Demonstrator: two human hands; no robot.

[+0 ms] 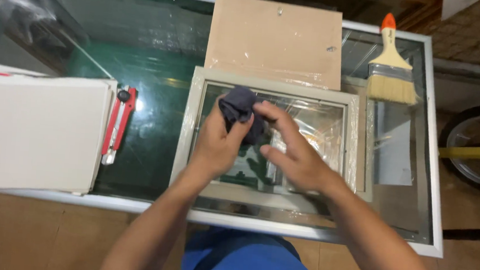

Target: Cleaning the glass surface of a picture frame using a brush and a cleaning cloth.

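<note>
Left hand (216, 144) grip closed on cloth (241, 109) over frame (190, 119) glass — right hand (295, 156) grip open, fingers beside cloth. Judgement: press flat, wipe evenly — steady frame on desk (161, 43).

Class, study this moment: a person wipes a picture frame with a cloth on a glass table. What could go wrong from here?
1. Both the left hand with the dark cloth and the right hand bear on the frame, which lies on a glass tabletop; hard pressure might crack glass.
2. The red utility knife lies near the left forearm; a sweep could knock it.

Glass-topped table (61, 18), metal rim; tan floor (27, 232); lamp glare.
</note>
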